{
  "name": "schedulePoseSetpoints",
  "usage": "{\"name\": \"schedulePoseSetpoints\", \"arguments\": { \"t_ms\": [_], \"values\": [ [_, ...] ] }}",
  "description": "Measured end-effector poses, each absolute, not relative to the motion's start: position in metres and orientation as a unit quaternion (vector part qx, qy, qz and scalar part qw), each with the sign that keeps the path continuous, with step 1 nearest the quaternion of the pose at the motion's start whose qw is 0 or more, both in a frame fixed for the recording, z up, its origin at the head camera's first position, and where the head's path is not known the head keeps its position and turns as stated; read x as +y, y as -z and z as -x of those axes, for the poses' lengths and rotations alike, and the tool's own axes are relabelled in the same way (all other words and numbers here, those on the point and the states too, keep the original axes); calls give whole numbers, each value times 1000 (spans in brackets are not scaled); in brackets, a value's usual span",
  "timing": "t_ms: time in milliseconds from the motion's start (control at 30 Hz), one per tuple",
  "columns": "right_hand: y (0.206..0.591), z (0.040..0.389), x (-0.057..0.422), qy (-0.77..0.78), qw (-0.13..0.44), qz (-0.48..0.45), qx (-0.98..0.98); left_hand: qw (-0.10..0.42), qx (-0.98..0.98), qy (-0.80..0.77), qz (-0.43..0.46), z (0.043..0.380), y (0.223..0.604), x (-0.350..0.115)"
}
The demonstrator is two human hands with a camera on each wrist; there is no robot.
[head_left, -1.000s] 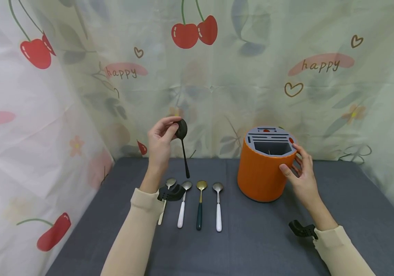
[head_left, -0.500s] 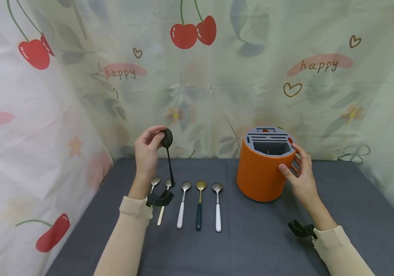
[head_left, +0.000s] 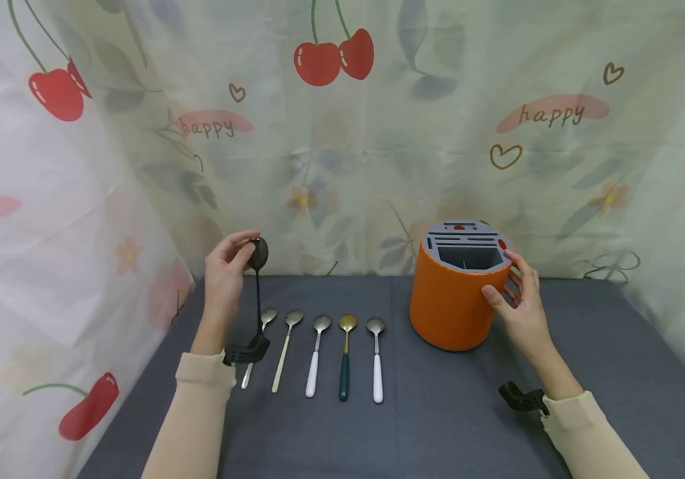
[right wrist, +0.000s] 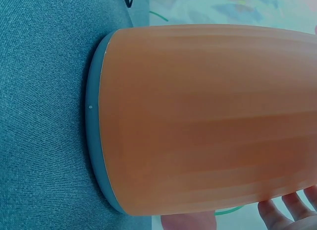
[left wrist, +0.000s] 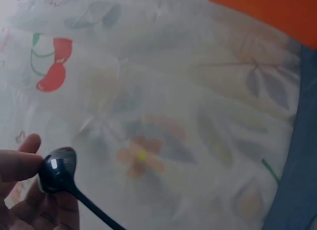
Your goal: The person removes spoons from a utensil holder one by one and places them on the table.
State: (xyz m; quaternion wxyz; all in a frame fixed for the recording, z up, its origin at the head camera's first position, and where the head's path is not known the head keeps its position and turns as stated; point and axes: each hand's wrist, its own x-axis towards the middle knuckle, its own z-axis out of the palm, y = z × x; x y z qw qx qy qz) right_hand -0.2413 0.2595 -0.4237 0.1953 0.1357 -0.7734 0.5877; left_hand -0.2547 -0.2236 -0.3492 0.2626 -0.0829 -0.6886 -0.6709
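A black spoon (head_left: 259,255) hangs handle down from my left hand (head_left: 224,273), which pinches its bowl between thumb and fingers above the left end of a row of spoons. In the left wrist view the dark bowl (left wrist: 58,170) shows at the fingertips. My right hand (head_left: 522,303) rests against the right side of an orange cylindrical holder (head_left: 456,306) with a grey slotted top, thumb in front and fingers near the rim. The right wrist view shows the holder's orange wall (right wrist: 208,121) and some fingertips at its edge.
Several spoons lie side by side on the dark grey cloth: a silver one (head_left: 268,315) partly hidden by the wrist strap, a cream-handled one (head_left: 285,349), a white-handled one (head_left: 313,372), a dark green-handled one (head_left: 345,376) and another white-handled one (head_left: 377,376). A printed curtain (head_left: 366,173) stands behind.
My left hand has moved left and downward with the black spoon, uncovering the spoons at the row's left. My right hand and the holder have stayed in place.
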Motion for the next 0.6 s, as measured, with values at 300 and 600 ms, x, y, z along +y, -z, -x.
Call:
{"name": "schedulePoseSetpoints", "arguments": {
  "t_ms": [300,600],
  "values": [
    [424,242,260,-587,196,-133,-774,188,-721,666,39,258,359,-267],
    [424,240,260,-583,200,-138,-775,109,-802,587,-21,270,390,-303]
  ]
}}
